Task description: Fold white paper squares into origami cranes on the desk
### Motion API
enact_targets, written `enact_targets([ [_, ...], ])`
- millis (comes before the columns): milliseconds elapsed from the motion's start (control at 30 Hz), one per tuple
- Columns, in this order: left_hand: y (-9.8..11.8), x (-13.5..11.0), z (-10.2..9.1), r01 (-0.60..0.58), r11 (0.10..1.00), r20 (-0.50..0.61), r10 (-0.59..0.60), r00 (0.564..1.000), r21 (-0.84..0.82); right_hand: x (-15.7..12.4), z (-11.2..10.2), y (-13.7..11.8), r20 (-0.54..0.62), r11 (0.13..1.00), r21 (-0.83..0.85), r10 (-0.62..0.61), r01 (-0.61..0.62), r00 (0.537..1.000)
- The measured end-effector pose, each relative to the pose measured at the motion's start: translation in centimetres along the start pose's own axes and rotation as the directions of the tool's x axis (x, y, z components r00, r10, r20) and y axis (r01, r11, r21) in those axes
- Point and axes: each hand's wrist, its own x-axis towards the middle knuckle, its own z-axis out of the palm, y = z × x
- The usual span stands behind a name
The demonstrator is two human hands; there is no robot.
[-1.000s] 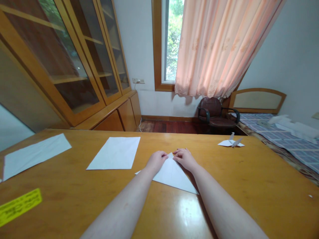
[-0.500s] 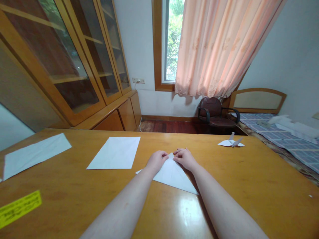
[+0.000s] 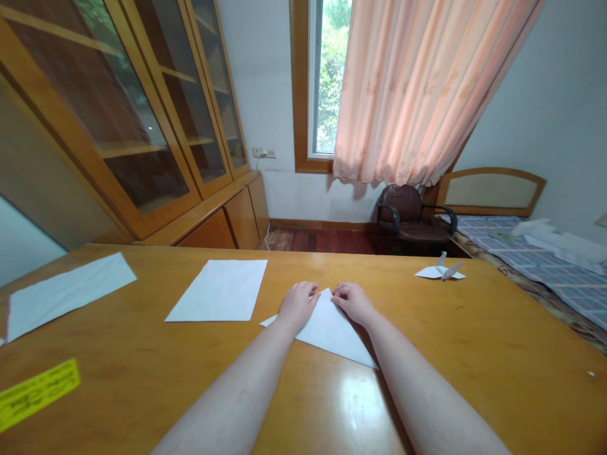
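Observation:
A white sheet folded into a triangle lies on the wooden table in front of me, its point facing away. My left hand rests on the left side of the point, fingers curled and pinching the paper's edge. My right hand presses the right side of the point with bent fingers. Both forearms run back toward me over the table.
A flat white sheet lies to the left, another sheet at the far left edge, and a yellow label near me. A folded paper crane sits at the back right. A chair and a bed stand beyond.
Both hands shifted very slightly on the point of the folded paper; the triangle stays in the same place.

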Motion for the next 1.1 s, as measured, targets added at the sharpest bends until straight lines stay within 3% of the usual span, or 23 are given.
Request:
enact_targets([
  [67,0.5,-0.3,-0.1,-0.070,0.995,0.002,0.070,0.998,0.064,0.1,0.1,0.3,-0.025,1.000,-0.001,-0.007,0.006,1.000],
  [200,1.6,-1.1,0.3,-0.200,0.971,0.212,0.171,0.962,0.127,0.4,0.5,0.7,-0.057,1.000,-0.025,0.002,-0.003,0.998],
  [433,2.0,-1.7,1.3,-0.214,0.957,0.435,0.111,0.894,0.196,0.3,0.7,0.7,-0.115,0.994,-0.106,0.019,-0.031,0.993],
  [700,2.1,-1.7,1.1,-0.222,0.947,0.465,0.092,0.881,0.233,0.5,1.2,1.2,-0.165,0.994,-0.087,0.057,-0.072,0.985],
  [1100,2.5,-1.8,0.4,-0.272,0.937,0.339,0.188,0.922,0.220,0.5,0.9,1.5,-0.154,0.992,-0.094,0.063,-0.078,0.986],
])
